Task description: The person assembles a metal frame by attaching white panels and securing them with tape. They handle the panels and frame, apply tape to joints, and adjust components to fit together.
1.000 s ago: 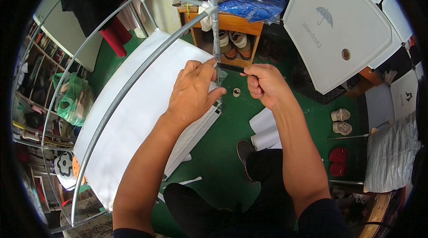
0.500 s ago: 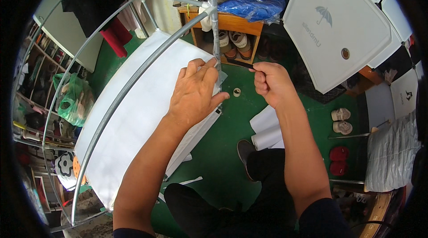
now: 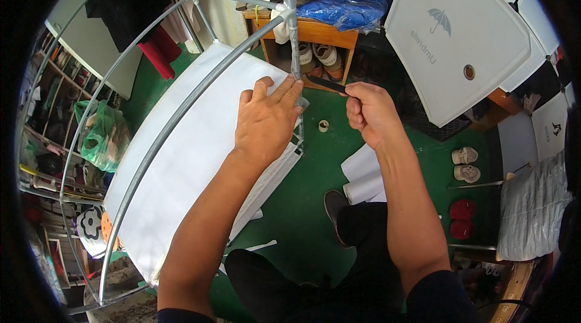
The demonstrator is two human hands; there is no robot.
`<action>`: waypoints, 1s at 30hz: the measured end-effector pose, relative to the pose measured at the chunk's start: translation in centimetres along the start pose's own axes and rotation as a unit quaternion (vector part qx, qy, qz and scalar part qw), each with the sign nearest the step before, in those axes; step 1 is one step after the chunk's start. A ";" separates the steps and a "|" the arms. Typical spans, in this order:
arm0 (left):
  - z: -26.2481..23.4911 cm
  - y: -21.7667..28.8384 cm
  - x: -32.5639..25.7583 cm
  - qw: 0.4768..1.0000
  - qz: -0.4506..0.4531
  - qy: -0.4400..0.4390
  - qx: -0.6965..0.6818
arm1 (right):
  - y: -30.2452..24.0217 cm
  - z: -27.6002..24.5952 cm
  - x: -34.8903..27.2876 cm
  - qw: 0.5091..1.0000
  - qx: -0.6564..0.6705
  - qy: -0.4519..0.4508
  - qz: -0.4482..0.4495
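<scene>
The person's left hand (image 3: 265, 120) lies palm down just left of the upright metal pole (image 3: 294, 39), its foremost fingers (image 3: 284, 93) stretched out so that their tips reach the pole. Right of the pole, the right hand (image 3: 369, 111) is curled into a grip, while the two bare forearms (image 3: 408, 202) slant inward toward it from the body.

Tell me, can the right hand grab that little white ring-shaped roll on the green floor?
Probably not: the right hand holds a slim black tool, and the roll seems lower down, on the floor, though nothing covers it.
</scene>
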State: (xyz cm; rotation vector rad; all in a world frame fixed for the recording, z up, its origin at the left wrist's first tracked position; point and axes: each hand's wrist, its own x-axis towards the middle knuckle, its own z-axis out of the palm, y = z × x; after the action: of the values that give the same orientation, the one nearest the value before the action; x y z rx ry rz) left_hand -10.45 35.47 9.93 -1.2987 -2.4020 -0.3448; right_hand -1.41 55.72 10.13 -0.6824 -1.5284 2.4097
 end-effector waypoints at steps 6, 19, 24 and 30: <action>0.8 0.3 0.3 1.000 -0.002 0.000 0.027 | 0.0 0.2 0.1 1.000 0.003 0.014 -0.015; 1.2 -0.7 2.8 0.916 -0.215 0.124 -0.315 | 3.2 3.8 4.2 0.960 -0.154 0.061 -0.224; 1.6 0.1 2.2 0.918 -0.198 0.157 -0.305 | 3.7 5.0 5.1 0.850 -0.305 0.084 -0.422; 1.6 0.4 2.0 0.952 -0.128 0.167 -0.224 | 2.8 5.9 4.8 0.849 -0.327 0.072 -0.409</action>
State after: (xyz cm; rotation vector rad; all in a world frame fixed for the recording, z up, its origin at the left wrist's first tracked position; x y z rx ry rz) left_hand -11.45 37.79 9.38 -0.9841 -2.2664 -1.1434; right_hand -8.23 51.72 8.43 -0.1967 -2.0251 1.1852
